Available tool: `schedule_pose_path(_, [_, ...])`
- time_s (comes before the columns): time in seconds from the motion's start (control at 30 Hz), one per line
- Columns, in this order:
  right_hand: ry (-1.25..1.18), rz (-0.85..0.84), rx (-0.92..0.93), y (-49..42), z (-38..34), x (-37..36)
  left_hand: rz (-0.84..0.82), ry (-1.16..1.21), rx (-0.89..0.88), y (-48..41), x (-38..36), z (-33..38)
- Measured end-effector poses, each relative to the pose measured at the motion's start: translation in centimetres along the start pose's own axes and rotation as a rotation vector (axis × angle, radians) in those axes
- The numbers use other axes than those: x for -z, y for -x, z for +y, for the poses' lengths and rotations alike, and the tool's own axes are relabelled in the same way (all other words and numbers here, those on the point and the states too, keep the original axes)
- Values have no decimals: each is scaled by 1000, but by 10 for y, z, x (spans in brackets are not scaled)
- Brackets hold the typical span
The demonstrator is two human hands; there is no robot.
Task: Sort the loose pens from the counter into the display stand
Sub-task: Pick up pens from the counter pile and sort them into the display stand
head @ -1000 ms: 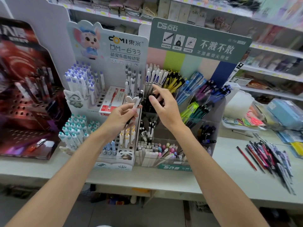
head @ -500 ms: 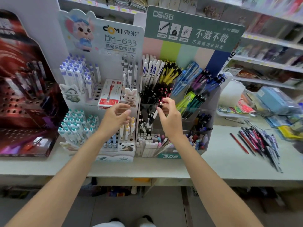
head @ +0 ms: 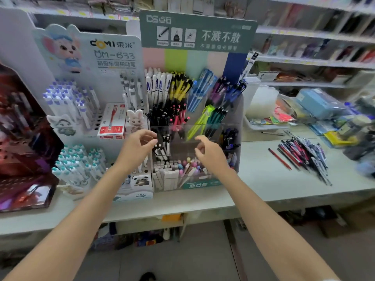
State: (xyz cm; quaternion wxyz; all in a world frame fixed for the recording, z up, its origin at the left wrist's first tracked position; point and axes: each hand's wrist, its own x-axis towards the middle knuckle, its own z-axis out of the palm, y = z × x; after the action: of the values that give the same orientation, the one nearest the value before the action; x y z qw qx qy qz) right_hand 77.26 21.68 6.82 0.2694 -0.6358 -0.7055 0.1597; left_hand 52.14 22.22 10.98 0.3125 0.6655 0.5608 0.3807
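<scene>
Left hand (head: 138, 148): hangs in front of the left edge of the clear acrylic display stand with the green header board (head: 197, 30); fingers loosely curled, thumb near the forefinger, nothing between them.
Right hand (head: 212, 154): in front of the stand's lower middle compartments; fingers relaxed and half curled, holding nothing.
Loose pens (head: 304, 154): a fanned heap of dark, red and patterned barrels lying flat on the pale grey counter (head: 261, 179), well apart from the stand on its right side; 1 red pen (head: 279, 158) lies just beside the heap on the stand's side.
Key relation: the heap lies to the right of both hands, and the right hand is clearly the nearer.
Long axis: the barrels run diagonally, far ends towards the stand, near ends towards the counter's front right.
Step, as judged: between pens; the heap looks large, so much sorting remains.
Next move calls for: a rightward reach, pinching across a barrel.
</scene>
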Motion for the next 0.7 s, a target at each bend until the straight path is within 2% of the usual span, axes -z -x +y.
schedule_pose_path(0.1, [85, 0, -135, 28, 64, 58, -43, -176, -97, -6, -39, 25])
schedule_pose_path(0.2, [248, -130, -295, 70, 143, 123, -97, -360, -186, -10, -100, 54])
schedule_pose_path(0.3, [292, -193, -407, 119, 213, 179, -168, -381, -202, -5, -179, 92])
schedule_pose_path(0.47, [235, -145, -517, 166, 304, 241, -317, -360, -188, 7, -317, 141])
schedule_pose_path(0.7, [163, -106, -552, 161, 398, 274, -429, -347, -93, -19, -452, 164])
